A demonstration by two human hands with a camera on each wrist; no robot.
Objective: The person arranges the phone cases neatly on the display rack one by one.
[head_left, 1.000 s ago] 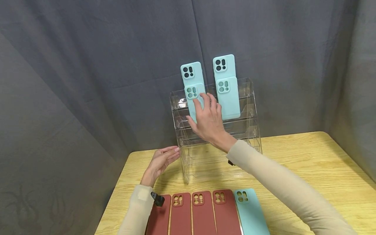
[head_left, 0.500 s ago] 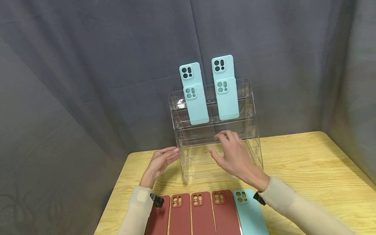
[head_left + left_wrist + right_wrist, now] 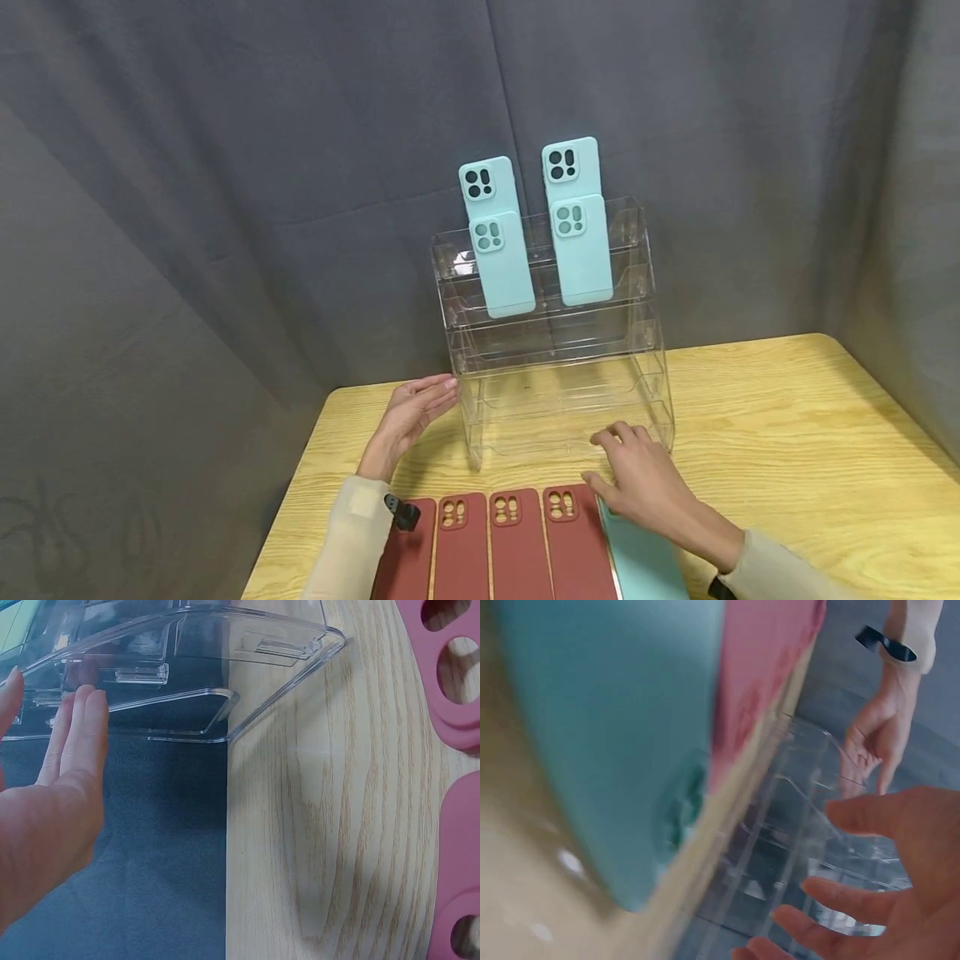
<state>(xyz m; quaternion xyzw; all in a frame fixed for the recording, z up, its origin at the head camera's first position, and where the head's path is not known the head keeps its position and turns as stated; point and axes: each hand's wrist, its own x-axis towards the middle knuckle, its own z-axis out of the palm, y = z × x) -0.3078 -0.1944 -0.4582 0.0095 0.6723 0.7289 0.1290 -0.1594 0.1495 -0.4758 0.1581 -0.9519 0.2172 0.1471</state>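
A clear acrylic tiered rack point(image 3: 555, 364) stands on the table. My left hand point(image 3: 408, 421) has its straight fingers against the rack's left side; the left wrist view shows the fingers point(image 3: 79, 739) beside the clear panel. My right hand point(image 3: 641, 475), fingers loosely bent and holding nothing, hovers over the top of a light-blue phone case point(image 3: 648, 567) lying on the table. That hand hides the case's camera cutouts in the head view. The case point(image 3: 622, 735) looks blurred in the right wrist view. Light-blue phone cases point(image 3: 510, 279) lean in two columns on the rack's upper tiers.
Several dark-red phone cases point(image 3: 461, 558) lie in a row on the wooden table point(image 3: 765, 433), left of the light-blue one. A grey curtain point(image 3: 300, 208) hangs behind and at both sides. The rack's lower tiers point(image 3: 555, 417) are see-through.
My right hand has moved from the lower left case on the rack down and right to the light-blue case on the table. My left hand has stayed at the rack's side.
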